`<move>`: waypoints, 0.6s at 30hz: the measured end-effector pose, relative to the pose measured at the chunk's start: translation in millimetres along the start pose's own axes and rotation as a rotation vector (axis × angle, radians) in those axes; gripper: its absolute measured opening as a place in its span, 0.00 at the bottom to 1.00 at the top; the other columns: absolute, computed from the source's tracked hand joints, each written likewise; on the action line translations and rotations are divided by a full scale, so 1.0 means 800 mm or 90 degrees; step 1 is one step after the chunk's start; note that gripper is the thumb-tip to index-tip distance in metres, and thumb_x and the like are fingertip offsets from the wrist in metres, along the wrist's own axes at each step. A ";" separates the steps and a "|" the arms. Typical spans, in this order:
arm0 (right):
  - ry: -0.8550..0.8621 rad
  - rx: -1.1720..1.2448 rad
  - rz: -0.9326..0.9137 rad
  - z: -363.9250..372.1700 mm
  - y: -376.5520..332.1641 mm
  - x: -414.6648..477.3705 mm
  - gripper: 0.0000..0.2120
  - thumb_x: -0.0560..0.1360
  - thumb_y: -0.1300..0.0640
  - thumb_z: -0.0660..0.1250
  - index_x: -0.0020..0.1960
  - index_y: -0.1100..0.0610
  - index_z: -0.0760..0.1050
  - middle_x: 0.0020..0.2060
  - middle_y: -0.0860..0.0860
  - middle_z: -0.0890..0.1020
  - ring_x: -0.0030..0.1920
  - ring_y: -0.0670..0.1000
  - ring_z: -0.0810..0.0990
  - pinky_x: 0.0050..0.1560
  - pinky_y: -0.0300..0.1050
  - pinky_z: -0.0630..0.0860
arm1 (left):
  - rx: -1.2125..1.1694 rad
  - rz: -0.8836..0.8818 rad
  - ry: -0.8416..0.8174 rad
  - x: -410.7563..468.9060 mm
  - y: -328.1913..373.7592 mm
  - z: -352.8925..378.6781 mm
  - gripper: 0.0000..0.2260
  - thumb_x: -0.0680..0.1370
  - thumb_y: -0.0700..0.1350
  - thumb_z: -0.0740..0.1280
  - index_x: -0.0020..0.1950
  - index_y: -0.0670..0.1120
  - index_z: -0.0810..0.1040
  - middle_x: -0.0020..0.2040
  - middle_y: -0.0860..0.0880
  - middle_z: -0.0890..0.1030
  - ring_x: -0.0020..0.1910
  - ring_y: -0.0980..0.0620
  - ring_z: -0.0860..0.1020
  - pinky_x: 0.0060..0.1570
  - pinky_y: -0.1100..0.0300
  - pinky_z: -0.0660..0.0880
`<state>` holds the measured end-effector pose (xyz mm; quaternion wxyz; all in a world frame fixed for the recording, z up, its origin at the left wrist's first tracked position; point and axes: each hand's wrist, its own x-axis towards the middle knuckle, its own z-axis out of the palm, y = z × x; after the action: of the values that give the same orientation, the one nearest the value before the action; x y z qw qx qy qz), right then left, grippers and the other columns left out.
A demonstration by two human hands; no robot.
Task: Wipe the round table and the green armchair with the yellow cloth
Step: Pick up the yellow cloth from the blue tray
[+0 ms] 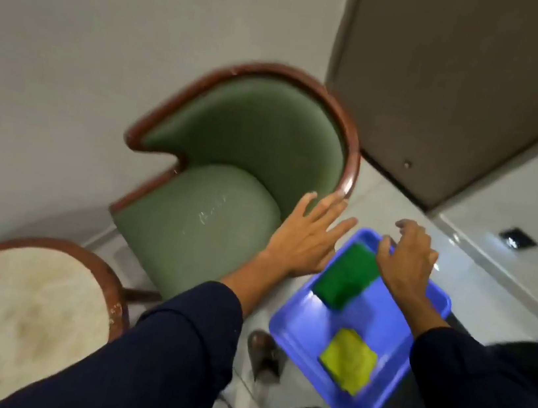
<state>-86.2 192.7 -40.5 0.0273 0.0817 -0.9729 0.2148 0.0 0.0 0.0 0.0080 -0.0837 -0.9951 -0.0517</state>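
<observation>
The green armchair (212, 202) with a curved brown wooden rim stands against the wall. The round table (14, 306), pale stone top with a brown edge, is at the lower left. A folded yellow cloth (348, 358) lies in a blue plastic tray (305, 326) on the floor, with a green cloth (345, 275) beyond it in the same tray. My left hand (304, 240) hovers spread between the chair seat and the tray's far left corner, holding nothing. My right hand (406, 259) is over the tray's far rim, fingers curled and apart, empty.
A grey-brown door (467, 86) stands at the upper right, with a small floor socket (517, 238) beyond it. My brown shoe (265, 353) is on the pale tiled floor just left of the tray. The white wall runs behind the chair and table.
</observation>
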 end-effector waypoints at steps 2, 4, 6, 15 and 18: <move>-0.158 -0.011 0.058 0.026 0.050 -0.024 0.15 0.72 0.59 0.67 0.58 0.60 0.73 0.51 0.61 0.80 0.56 0.64 0.76 0.56 0.58 0.70 | -0.087 0.033 -0.059 -0.002 0.037 0.053 0.25 0.70 0.49 0.56 0.67 0.48 0.75 0.61 0.46 0.80 0.62 0.43 0.76 0.56 0.49 0.68; -0.373 -0.025 0.141 0.050 0.105 -0.060 0.13 0.71 0.59 0.71 0.54 0.59 0.74 0.44 0.58 0.81 0.53 0.62 0.80 0.52 0.53 0.73 | -0.183 0.020 -0.187 -0.024 0.080 0.117 0.24 0.70 0.45 0.56 0.63 0.48 0.77 0.51 0.47 0.83 0.52 0.44 0.79 0.47 0.52 0.72; -0.522 -0.034 0.193 0.070 0.144 -0.091 0.12 0.70 0.56 0.74 0.50 0.57 0.75 0.39 0.54 0.79 0.50 0.61 0.81 0.49 0.50 0.74 | -0.255 -0.012 -0.266 -0.045 0.108 0.177 0.19 0.72 0.40 0.59 0.62 0.46 0.78 0.50 0.44 0.84 0.51 0.41 0.79 0.47 0.50 0.75; -0.590 -0.163 0.220 0.174 0.205 -0.128 0.30 0.65 0.44 0.77 0.62 0.51 0.71 0.59 0.52 0.79 0.64 0.58 0.74 0.63 0.57 0.67 | -0.605 -0.410 -0.442 -0.053 0.152 0.354 0.23 0.75 0.44 0.68 0.69 0.48 0.68 0.62 0.41 0.79 0.64 0.41 0.75 0.62 0.48 0.73; -0.595 -0.148 0.214 0.180 0.202 -0.123 0.17 0.64 0.48 0.77 0.48 0.51 0.75 0.45 0.53 0.80 0.56 0.59 0.79 0.58 0.55 0.71 | -0.670 -0.434 -0.430 -0.048 0.158 0.364 0.20 0.72 0.48 0.73 0.62 0.46 0.74 0.58 0.42 0.82 0.60 0.43 0.78 0.57 0.51 0.74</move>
<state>-19.1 291.2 -246.9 -0.4368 0.0074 -0.8983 0.0468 57.2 148.0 -277.8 -0.3592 0.2278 -0.7569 -0.4961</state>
